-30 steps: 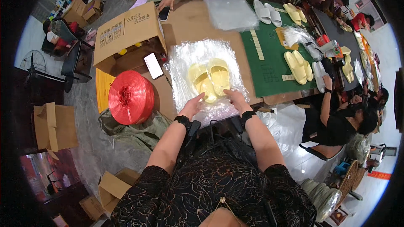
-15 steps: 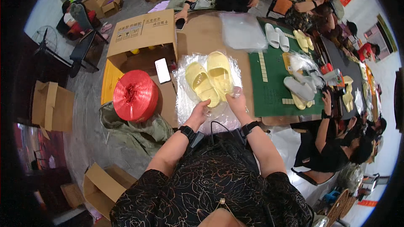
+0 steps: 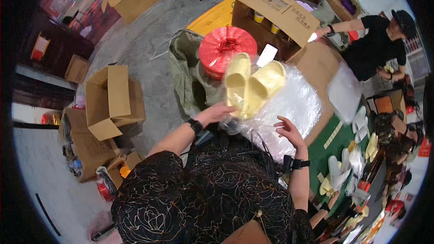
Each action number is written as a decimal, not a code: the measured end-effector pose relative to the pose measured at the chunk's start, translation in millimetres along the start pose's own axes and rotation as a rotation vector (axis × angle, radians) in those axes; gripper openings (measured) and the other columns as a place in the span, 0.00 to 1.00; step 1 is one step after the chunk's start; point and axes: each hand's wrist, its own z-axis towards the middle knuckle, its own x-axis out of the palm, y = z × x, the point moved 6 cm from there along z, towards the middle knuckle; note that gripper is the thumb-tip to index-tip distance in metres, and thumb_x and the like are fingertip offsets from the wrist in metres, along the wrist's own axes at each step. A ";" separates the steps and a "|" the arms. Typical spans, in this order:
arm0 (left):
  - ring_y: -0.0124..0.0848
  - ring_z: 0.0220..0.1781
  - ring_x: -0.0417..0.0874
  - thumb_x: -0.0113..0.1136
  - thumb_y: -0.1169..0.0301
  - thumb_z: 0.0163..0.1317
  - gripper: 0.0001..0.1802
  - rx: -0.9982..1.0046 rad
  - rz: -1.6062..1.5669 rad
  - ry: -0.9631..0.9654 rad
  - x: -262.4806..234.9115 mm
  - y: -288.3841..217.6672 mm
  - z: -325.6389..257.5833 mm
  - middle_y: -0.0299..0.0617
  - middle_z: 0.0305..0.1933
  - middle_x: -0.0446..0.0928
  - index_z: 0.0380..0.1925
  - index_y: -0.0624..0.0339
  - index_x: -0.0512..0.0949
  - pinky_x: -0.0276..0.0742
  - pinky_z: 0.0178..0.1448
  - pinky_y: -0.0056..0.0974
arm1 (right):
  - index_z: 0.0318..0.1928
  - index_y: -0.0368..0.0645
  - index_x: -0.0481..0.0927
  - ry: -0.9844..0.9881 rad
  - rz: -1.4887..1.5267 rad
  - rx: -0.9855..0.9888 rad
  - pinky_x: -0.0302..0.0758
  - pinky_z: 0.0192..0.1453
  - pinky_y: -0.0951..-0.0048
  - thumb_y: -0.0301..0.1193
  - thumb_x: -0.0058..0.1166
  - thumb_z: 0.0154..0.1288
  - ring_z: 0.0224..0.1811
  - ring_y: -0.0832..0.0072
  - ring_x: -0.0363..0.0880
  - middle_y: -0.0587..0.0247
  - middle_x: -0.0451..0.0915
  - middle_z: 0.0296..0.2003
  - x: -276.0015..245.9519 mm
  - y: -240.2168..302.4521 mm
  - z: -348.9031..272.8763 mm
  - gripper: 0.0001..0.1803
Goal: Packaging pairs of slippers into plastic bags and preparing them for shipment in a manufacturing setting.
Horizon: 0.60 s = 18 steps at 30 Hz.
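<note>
A pair of pale yellow slippers (image 3: 244, 83) in a clear plastic bag is lifted at the table's near left side, in front of the red twine roll (image 3: 226, 47). My left hand (image 3: 219, 113) is closed on the bagged slippers at their near end. My right hand (image 3: 291, 133) is off them, fingers apart and holding nothing. It hovers over the near edge of a stack of clear plastic bags (image 3: 305, 101) on the table. A white phone (image 3: 267, 55) lies just beyond the slippers.
A cardboard box (image 3: 275, 11) stands behind the phone, with yellow cups inside. An olive sack (image 3: 181, 74) hangs at the table's left. An open carton (image 3: 120, 101) sits on the floor at left. More slippers lie on the green mat (image 3: 332, 147). A co-worker (image 3: 375, 45) stands across the table.
My view has swung left. The bagged slippers have been raised and carried left off the bag stack by my left hand. My right hand has let go of them and opened.
</note>
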 end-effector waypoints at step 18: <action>0.37 0.40 0.82 0.61 0.71 0.51 0.21 -0.015 0.406 -0.990 -328.6 32.0 -18.7 0.50 0.40 0.80 0.44 0.73 0.75 0.75 0.45 0.38 | 0.52 0.44 0.73 -0.563 0.354 0.364 0.71 0.32 0.83 0.40 0.58 0.61 0.36 0.79 0.77 0.66 0.79 0.39 2.7 -61.4 18.4 0.22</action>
